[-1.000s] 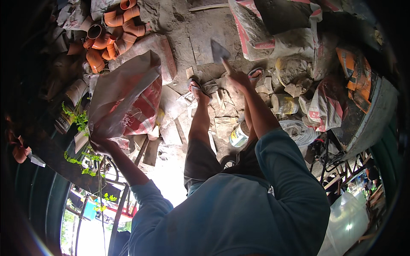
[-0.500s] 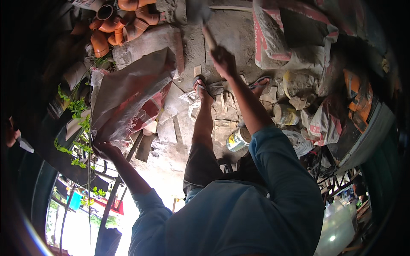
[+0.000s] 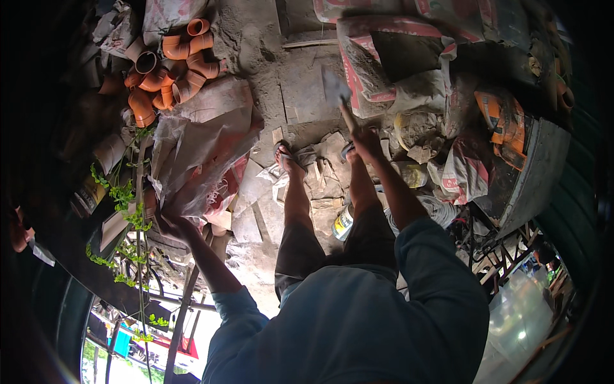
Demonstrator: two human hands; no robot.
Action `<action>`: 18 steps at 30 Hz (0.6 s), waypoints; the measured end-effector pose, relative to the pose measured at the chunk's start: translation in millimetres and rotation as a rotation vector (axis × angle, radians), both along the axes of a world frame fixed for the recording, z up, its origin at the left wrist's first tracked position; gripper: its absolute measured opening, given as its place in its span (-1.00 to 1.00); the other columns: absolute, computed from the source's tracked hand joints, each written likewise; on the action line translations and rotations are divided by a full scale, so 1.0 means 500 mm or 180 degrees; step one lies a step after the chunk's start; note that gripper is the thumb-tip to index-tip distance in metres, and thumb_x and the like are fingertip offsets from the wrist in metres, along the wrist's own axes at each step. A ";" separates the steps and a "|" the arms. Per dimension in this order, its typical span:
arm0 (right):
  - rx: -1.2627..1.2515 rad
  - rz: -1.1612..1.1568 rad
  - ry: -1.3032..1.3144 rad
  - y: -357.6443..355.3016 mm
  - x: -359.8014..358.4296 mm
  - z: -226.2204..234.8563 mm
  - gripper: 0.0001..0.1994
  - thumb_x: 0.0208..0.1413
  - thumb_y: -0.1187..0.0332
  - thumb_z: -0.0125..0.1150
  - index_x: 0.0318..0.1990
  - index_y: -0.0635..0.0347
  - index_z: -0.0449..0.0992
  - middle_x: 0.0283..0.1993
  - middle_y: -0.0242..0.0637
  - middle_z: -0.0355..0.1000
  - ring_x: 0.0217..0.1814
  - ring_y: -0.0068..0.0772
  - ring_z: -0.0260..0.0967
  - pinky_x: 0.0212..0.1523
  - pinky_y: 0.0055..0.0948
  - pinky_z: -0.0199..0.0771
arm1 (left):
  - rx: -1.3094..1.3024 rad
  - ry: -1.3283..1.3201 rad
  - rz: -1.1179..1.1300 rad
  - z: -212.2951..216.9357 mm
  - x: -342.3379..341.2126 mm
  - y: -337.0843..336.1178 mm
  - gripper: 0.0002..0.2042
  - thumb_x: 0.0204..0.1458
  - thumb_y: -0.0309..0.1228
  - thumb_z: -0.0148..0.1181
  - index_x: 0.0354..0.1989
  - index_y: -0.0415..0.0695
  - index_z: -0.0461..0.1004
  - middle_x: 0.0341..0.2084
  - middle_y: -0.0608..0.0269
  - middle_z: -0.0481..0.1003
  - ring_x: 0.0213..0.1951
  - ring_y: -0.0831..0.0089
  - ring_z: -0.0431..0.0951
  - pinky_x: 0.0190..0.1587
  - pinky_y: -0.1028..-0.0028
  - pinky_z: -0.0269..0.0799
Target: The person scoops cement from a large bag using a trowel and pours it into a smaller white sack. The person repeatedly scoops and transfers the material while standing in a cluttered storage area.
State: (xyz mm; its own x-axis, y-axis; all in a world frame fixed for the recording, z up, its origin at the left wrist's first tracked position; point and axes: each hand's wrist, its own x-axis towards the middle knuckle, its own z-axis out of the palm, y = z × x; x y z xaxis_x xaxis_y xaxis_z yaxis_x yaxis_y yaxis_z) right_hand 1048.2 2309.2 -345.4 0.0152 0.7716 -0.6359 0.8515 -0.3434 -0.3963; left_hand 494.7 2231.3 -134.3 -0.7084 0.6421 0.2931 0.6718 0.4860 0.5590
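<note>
My right hand (image 3: pixel 367 144) is closed round the wooden handle of a trowel (image 3: pixel 348 118). Its grey blade, blurred by motion, points away from me over the dusty ground ahead of my feet. To the left, my left hand (image 3: pixel 175 225) is closed on the near edge of a pale woven sack (image 3: pixel 192 144) with red patches. The sack hangs slack and creased from that hand, its far end by a flattened, dusty bag (image 3: pixel 224 102). My left fingers are partly hidden in shadow.
Orange pipe fittings (image 3: pixel 153 80) are heaped at the far left. Torn cement bags (image 3: pixel 358 57) lie at the far right. A paint can (image 3: pixel 343 222) stands by my right leg, near a coil of pale hose (image 3: pixel 441 214). A leafy vine (image 3: pixel 121 195) hangs at left.
My right hand and the trowel have come nearer and to the right. The far end of the sack has sunk, with my left hand still on it. My view has shifted.
</note>
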 end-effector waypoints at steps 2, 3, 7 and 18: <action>-0.0232 -0.0406 0.0203 -0.108 0.008 -0.058 -0.53 0.11 0.06 0.16 -0.10 0.38 0.42 -0.45 0.00 0.53 -0.42 -0.04 0.56 -0.33 -0.13 0.55 | 0.0006 -0.0586 0.0496 0.007 0.025 -0.007 -0.41 0.26 0.02 -0.11 0.01 -0.36 0.52 -0.20 0.03 0.59 -0.22 0.19 0.55 -0.23 0.20 0.48; -0.0336 -0.0471 0.0059 -0.131 0.000 -0.088 -0.54 0.11 0.10 0.15 -0.02 0.34 0.36 -0.36 0.05 0.52 -0.36 0.01 0.56 -0.24 -0.12 0.50 | -0.0049 -0.0746 0.0688 0.012 0.032 -0.006 -0.41 0.25 0.02 -0.11 0.02 -0.34 0.51 -0.20 0.07 0.58 -0.23 0.24 0.54 -0.26 0.22 0.46; -0.0486 0.0055 -0.0287 -0.140 -0.021 -0.161 -0.29 0.08 0.31 0.07 0.40 0.04 -0.03 -0.07 0.25 0.49 -0.10 0.21 0.52 0.29 -0.06 0.09 | 0.0079 -0.0989 0.1002 0.014 0.060 -0.011 -0.45 0.23 0.01 -0.06 0.01 -0.30 0.53 -0.26 0.22 0.56 -0.32 0.44 0.46 -0.43 0.39 0.34; -0.0681 -0.0025 -0.0742 0.216 -0.084 -0.320 -0.64 0.09 0.18 0.10 -0.12 0.31 0.58 -0.14 0.10 0.57 -0.08 0.02 0.59 -0.08 -0.10 0.63 | 0.0293 -0.1147 0.1149 0.022 0.082 -0.053 -0.67 0.15 -0.28 0.03 -0.29 -0.40 0.52 -0.06 0.03 0.45 -0.33 0.38 0.45 -0.36 0.47 0.43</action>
